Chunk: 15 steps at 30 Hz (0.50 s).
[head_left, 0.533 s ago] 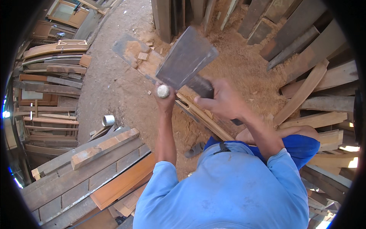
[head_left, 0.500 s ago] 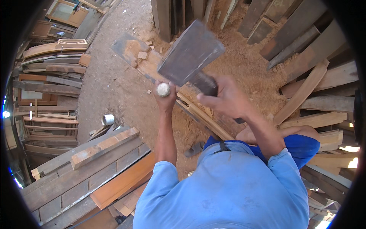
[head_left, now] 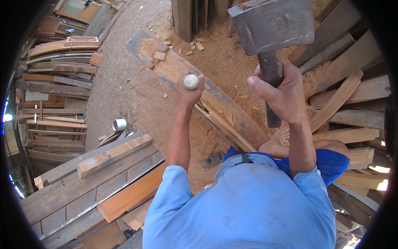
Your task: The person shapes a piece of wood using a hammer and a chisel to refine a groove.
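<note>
My left hand (head_left: pixel 190 92) is closed round the upright handle of a chisel (head_left: pixel 191 81), whose pale, worn round end faces up. Most of the blade is hidden below the fist. Under and beside that hand lies a narrow piece of wood (head_left: pixel 230 132) with a slot cut in its upper face. My right hand (head_left: pixel 286 93) grips the dark handle of a big wooden mallet (head_left: pixel 273 27). The mallet's blocky head is raised at the upper right, apart from the chisel.
A long flat board (head_left: pixel 215 97) with shavings and chips runs beneath the workpiece. Stacked planks (head_left: pixel 95 182) lie at the lower left, near a white cup-like container (head_left: pixel 119 124). More timber (head_left: pixel 352 114) crowds the right side, and upright boards (head_left: pixel 182 20) stand at the back.
My right hand has swung the mallet up and to the right, away from above the chisel. The left hand keeps its hold on the chisel.
</note>
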{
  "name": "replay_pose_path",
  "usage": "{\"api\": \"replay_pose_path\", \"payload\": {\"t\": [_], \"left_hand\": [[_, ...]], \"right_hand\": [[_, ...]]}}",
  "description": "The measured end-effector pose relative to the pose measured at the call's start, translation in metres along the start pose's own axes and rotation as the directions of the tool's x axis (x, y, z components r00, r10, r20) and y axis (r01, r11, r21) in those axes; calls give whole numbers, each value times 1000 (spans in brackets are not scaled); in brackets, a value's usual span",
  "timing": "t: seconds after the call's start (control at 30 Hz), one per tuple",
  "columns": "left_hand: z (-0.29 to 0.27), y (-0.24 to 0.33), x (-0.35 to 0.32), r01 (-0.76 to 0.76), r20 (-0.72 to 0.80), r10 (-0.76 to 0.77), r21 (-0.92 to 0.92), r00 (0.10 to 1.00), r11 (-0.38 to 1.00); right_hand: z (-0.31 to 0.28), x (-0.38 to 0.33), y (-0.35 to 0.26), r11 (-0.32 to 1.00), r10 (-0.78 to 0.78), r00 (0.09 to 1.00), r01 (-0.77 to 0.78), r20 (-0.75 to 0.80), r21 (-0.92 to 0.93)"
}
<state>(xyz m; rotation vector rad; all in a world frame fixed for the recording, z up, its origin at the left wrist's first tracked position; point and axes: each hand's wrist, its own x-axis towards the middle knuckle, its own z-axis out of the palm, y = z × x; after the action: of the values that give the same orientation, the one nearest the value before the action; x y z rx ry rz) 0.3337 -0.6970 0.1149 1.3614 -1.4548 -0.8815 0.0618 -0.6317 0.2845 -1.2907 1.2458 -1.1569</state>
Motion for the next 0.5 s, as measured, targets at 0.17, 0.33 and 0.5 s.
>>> {"api": "replay_pose_path", "payload": {"t": [0.17,0.33,0.5], "left_hand": [[-1,-18,3,35,-2,-35,29,999,999],[0,-15,1,39,25,-42,110,999,993],[13,-5,-5,-130,94,107,281,990,951]], "right_hand": [[1,-2,3,999,-26,999,28,-46,33],[7,2,5,999,-4,999,2,-45,-51],[50,22,62,895,19,991,43,133,-443]]}}
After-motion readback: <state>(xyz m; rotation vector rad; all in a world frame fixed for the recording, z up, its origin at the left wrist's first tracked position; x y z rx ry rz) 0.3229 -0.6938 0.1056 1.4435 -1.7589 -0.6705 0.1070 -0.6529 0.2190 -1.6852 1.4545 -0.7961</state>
